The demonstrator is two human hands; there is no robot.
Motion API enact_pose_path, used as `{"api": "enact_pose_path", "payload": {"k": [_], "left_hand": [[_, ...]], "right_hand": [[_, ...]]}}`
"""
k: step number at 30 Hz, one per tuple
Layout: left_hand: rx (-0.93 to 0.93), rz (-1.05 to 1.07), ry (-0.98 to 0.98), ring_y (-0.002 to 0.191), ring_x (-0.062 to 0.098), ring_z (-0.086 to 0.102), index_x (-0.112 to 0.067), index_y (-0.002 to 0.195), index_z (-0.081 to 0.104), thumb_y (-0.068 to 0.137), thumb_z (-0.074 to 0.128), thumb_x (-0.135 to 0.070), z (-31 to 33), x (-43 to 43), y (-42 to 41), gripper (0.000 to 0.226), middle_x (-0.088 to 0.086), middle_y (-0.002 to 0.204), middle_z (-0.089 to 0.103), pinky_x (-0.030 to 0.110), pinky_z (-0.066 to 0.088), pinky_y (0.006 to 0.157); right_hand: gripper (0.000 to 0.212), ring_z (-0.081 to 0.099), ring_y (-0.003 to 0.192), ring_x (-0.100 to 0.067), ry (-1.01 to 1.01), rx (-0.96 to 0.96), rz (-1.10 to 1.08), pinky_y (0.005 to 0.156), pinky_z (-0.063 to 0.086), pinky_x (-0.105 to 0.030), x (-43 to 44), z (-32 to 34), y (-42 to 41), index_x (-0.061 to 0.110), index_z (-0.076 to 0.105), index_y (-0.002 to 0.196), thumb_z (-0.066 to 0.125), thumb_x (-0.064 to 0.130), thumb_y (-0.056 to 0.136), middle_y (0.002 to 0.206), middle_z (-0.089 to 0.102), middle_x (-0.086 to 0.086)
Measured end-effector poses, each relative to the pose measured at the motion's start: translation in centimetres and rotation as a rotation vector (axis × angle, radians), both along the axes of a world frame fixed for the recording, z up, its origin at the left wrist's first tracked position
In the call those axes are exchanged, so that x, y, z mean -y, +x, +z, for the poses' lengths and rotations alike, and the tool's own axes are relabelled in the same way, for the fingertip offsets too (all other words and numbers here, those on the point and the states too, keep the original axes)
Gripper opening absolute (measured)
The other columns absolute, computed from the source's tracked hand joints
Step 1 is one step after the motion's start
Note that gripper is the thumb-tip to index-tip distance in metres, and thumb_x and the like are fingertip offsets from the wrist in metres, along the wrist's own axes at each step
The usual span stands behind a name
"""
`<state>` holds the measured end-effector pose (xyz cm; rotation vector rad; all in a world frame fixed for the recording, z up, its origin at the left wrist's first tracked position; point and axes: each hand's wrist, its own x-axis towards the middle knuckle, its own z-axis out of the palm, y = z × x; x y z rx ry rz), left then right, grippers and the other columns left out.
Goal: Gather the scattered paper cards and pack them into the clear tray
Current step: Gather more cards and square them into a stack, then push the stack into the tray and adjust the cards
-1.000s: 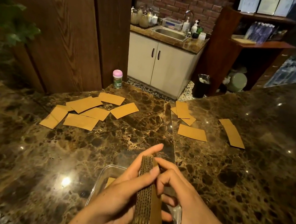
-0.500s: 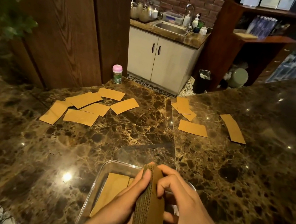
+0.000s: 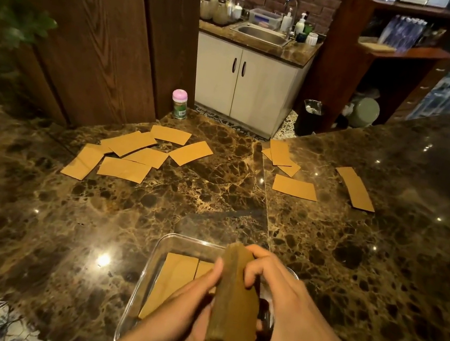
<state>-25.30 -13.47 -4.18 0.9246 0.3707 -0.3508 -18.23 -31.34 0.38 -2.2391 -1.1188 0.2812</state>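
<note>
Lowered over the clear tray (image 3: 155, 259), both hands' fingers (image 3: 253, 272) clamp the card stack (image 3: 235, 304) edge-up, pointing away.

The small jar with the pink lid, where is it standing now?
In the head view, the small jar with the pink lid stands at the far edge of the marble counter, left of centre, beside the wooden panel and behind the left group of cards.

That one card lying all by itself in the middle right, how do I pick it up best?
The lone card lies flat on the smooth counter, so pinching from above would likely slip. Probably best to come from its near long edge, which is free of other cards, lift that edge with a fingertip, then pinch.
</note>
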Motion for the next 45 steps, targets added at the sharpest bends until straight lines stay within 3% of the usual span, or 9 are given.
{"api": "enact_pose_path", "payload": {"k": [2,5,8,12,15,18,29,38,45], "left_hand": [[0.07,0.04,0.109,0.108,0.033,0.058,-0.013,0.117,0.07,0.08,0.071,-0.059,0.8,-0.6,-0.4,0.059,0.021,0.12,0.066,0.047,0.044,0.098],[0.386,0.002,0.975,0.104,0.009,0.069,-0.038,0.103,0.071,0.081,0.068,-0.056,0.7,-3.0,-1.9,0.029,-0.013,0.121,0.067,0.032,0.055,0.093],[0.473,-0.234,1.467,0.108,-0.004,0.057,-0.044,0.106,0.064,0.075,0.063,-0.069,0.0,-5.0,-2.3,0.04,-0.028,0.115,0.059,0.029,0.048,0.091],[0.494,-0.687,1.781,0.128,0.011,0.04,-0.045,0.128,0.05,0.076,0.056,-0.071,-0.2,-4.5,-1.6,0.059,-0.019,0.141,0.043,0.035,0.035,0.101],[0.461,-0.852,1.845,0.134,0.02,0.032,-0.041,0.131,0.045,0.078,0.067,-0.058,-0.3,-4.0,-1.3,0.059,-0.009,0.151,0.034,0.04,0.032,0.106],[0.386,-0.905,1.855,0.133,0.024,0.034,-0.037,0.13,0.044,0.082,0.071,-0.041,-0.2,-3.8,-1.1,0.054,-0.003,0.151,0.033,0.043,0.041,0.102],[0.411,-0.893,1.838,0.127,0.026,0.038,-0.034,0.127,0.041,0.088,0.064,-0.02,-0.7,-3.7,-0.9,0.048,0.001,0.145,0.033,0.043,0.048,0.09],[0.443,-0.855,1.854,0.124,0.026,0.041,-0.03,0.125,0.042,0.089,0.061,-0.019,-0.6,-3.7,-0.9,0.042,0.003,0.144,0.036,0.041,0.047,0.084],[0.434,-0.845,1.853,0.125,0.025,0.041,-0.032,0.126,0.042,0.087,0.064,-0.018,-0.8,-3.7,-1.0,0.047,0.001,0.145,0.034,0.041,0.049,0.085]], "right_hand": [[0.081,0.053,0.117,0.002,0.03,-0.066,-0.068,0.094,0.049,-0.019,0.9,0.9,0.8,0.054,0.043,0.124,0.087,0.055,0.056,0.129,0.051,0.021],[0.08,0.06,0.116,-0.01,-0.016,-0.251,-0.073,0.095,0.056,-0.037,2.6,2.2,3.0,0.046,0.046,0.119,0.09,0.054,0.052,0.125,0.06,0.014],[0.081,0.055,0.111,-0.009,-0.319,-0.294,0.012,0.09,0.057,-0.039,2.4,3.3,3.9,0.042,0.04,0.115,0.088,0.063,0.054,0.122,0.052,0.021],[0.077,0.048,0.107,-0.005,-0.684,-0.185,0.198,0.086,0.05,-0.024,-0.5,2.2,2.8,0.042,0.033,0.11,0.085,0.068,0.059,0.119,0.046,0.021],[0.107,0.043,0.133,-0.025,-0.826,-0.071,0.257,0.115,0.04,-0.041,-1.8,-0.1,2.2,0.032,0.025,0.142,0.083,0.07,0.06,0.149,0.041,-0.004],[0.122,0.033,0.146,-0.038,-0.898,-0.019,0.218,0.121,0.033,-0.05,-2.3,-1.7,1.9,0.02,0.02,0.154,0.085,0.066,0.062,0.16,0.032,-0.018],[0.119,0.022,0.149,-0.043,-0.939,0.025,0.111,0.124,0.026,-0.049,-2.7,-4.1,0.5,0.017,0.014,0.155,0.083,0.06,0.069,0.165,0.019,-0.017],[0.11,0.048,0.133,-0.04,-0.845,-0.075,0.015,0.107,0.05,-0.047,-2.7,-4.5,-0.2,0.021,0.02,0.151,0.091,0.042,0.07,0.168,-0.01,-0.009],[0.097,0.051,0.127,-0.034,-0.74,-0.087,-0.056,0.099,0.056,-0.046,-2.5,-5.0,-0.1,0.018,0.029,0.142,0.09,0.043,0.071,0.155,0.009,-0.003]]}}
